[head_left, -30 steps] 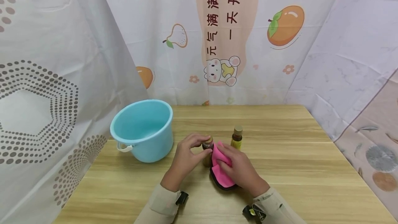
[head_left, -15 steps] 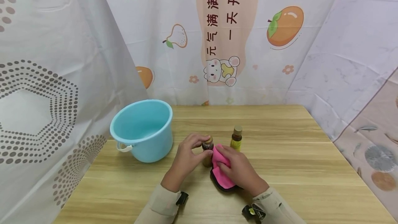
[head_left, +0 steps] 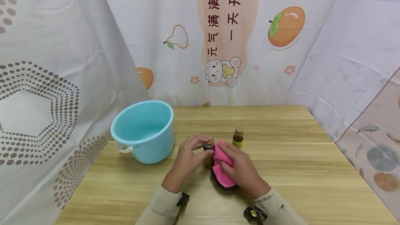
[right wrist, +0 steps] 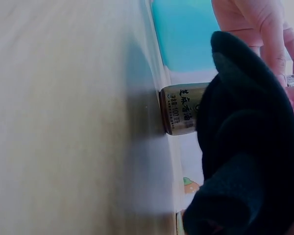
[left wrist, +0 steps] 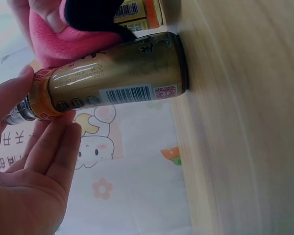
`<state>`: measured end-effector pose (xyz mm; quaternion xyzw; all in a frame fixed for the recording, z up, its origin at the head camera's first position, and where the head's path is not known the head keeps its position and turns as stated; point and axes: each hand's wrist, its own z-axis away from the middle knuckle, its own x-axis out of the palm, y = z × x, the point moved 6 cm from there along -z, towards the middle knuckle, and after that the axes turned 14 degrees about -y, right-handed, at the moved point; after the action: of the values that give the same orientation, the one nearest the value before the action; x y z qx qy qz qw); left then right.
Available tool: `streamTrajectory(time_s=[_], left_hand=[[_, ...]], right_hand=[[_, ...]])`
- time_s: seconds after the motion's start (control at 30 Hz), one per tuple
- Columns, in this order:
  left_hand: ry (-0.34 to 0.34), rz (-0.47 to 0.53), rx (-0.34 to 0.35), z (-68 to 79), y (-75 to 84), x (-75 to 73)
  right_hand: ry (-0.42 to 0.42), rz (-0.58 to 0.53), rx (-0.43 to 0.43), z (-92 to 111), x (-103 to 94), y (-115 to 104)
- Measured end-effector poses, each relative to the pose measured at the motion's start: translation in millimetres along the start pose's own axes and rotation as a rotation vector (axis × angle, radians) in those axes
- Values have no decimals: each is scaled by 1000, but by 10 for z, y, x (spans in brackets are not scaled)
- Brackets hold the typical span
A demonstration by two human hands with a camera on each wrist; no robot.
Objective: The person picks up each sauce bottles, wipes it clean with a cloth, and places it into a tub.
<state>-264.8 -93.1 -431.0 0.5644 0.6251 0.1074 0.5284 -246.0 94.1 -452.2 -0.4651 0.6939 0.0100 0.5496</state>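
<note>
A small sesame oil bottle (head_left: 208, 146) with a gold label stands upright on the table. My left hand (head_left: 186, 153) pinches it around the neck and cap between thumb and fingers; the left wrist view shows the bottle's (left wrist: 120, 81) barcode side. In my right hand (head_left: 240, 166) a pink cloth (head_left: 224, 175) with a black underside is bunched up. The cloth presses on the bottle's right side. From the right wrist, the black side of the cloth (right wrist: 250, 142) hides most of the bottle (right wrist: 180, 107) except its base.
A second brown bottle (head_left: 238, 138) with a yellow label stands just behind my right hand, partly hidden by it. To the left is a light blue bucket (head_left: 153, 148) with a white handle grip. A printed curtain (head_left: 175, 72) hangs behind the wooden table (head_left: 290, 148).
My right hand and the cloth dipped slightly along the bottle's side, then came back up a little. The left hand and the bottle stay in place.
</note>
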Motion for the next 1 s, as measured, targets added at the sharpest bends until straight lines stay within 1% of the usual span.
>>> streamTrajectory(time_s=[0.2, 0.27, 0.37, 0.47, 0.73, 0.87, 1.0], left_hand=[[8, -107, -29, 4, 5, -25], [6, -111, -41, 4, -2, -29], [-2, -92, -46, 4, -8, -28], [-9, -75, -47, 3, -8, -28], [-9, -70, -12, -6, 4, -27], [-17, -47, -8, -2, 10, -26], [-23, -27, -14, 4, 7, -21]], right_hand=[[84, -42, -44, 12, -59, -41], [106, -54, -52, 18, -79, -53], [115, -65, -50, 22, -90, -59], [95, -68, -41, 16, -72, -49], [32, -60, 0, 1, -23, 1], [-14, -45, 25, 6, 18, 18], [-84, -17, 80, 6, 65, 43]])
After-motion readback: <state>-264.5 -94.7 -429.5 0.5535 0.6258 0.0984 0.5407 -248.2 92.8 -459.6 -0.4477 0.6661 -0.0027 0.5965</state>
